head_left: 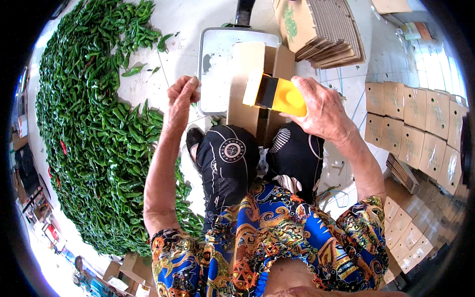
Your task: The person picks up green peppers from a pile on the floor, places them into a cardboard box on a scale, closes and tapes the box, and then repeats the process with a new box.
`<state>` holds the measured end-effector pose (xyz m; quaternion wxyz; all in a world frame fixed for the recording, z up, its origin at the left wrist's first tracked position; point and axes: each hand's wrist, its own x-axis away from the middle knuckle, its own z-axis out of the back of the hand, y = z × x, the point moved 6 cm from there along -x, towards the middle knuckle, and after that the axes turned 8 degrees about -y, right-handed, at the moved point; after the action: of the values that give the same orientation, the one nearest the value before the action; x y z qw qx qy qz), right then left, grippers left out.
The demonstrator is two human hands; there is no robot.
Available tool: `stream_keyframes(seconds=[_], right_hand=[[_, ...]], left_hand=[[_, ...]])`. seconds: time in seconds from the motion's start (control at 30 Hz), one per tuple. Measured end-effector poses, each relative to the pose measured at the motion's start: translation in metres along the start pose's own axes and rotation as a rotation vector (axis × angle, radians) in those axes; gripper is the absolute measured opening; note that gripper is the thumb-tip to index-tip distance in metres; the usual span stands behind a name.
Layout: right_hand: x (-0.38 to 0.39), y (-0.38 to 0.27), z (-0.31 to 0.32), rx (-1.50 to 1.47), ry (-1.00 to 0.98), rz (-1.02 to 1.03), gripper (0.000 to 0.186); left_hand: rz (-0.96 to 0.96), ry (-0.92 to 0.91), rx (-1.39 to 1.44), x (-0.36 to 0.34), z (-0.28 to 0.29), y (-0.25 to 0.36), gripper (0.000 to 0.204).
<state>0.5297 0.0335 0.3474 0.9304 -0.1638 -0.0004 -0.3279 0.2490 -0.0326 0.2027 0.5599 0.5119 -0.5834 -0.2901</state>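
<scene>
My right hand grips a yellow tape dispenser with a dark band across its middle. It is held over a brown cardboard box that stands between my knees, with flaps raised. The dispenser hides part of the box's top. My left hand is closed, thumb against the fingers, in the air to the left of the box. Something pale shows at its fingertips, too small to name. A grey-rimmed metal platform lies behind and left of the box.
A large heap of green peppers covers the floor at left, a few strays beside it. Flattened cartons are stacked at the far right. Rows of cardboard boxes line the right side. A dark post rises behind the platform.
</scene>
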Motion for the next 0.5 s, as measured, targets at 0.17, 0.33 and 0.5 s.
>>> stream_keyframes(seconds=[0.17,0.33,0.5], right_hand=[[-0.015,0.002,-0.014,0.07,-0.118,0.027,0.061],[-0.021,-0.001,-0.019,0.094,-0.187,0.009,0.057],[-0.026,-0.007,-0.016,0.099,-0.208,0.003,0.055]], left_hand=[[-0.101,0.037,-0.051,-0.01,0.0,-0.041,0.027],[-0.158,0.197,-0.374,-0.014,0.0,-0.051,0.032],[-0.273,0.264,-0.577,-0.02,-0.02,-0.067,0.025]])
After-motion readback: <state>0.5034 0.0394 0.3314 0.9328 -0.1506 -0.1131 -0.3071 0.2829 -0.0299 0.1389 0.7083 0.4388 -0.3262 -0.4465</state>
